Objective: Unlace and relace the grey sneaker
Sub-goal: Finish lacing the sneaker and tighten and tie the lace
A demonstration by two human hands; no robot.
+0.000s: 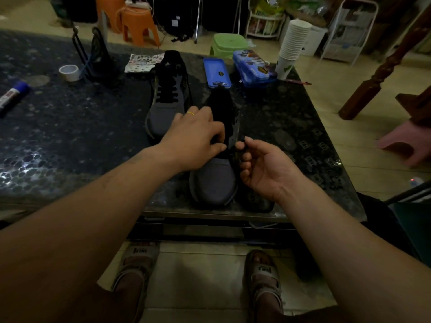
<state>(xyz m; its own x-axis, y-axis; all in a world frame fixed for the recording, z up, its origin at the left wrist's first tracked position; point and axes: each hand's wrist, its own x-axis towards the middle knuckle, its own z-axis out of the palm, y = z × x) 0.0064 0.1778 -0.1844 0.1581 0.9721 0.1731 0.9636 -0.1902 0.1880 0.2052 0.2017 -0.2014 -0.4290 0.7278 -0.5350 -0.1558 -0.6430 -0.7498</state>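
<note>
Sneaker (pixel 213 180) sits at the near edge of the table (pixel 291 127), toe toward the seated person, probably so the eyelets lie within easy reach of both arms. The left hand (pixel 196 136) lies across its throat with fingers curled down on it, holding the sneaker, likely to keep it from sliding. The right hand (pixel 263 166), just beside the eyelet row, pinches the black lace (pixel 241 145) between thumb and forefinger, the other fingers loosely curled. It's too dark to tell whether that lace is going in or coming out. A second sneaker (pixel 163 113), fully laced, stands further back on the left, maybe as a pattern to copy. Beyond are a blue case (pixel 254 66) and stacked cups (pixel 295 43).
</note>
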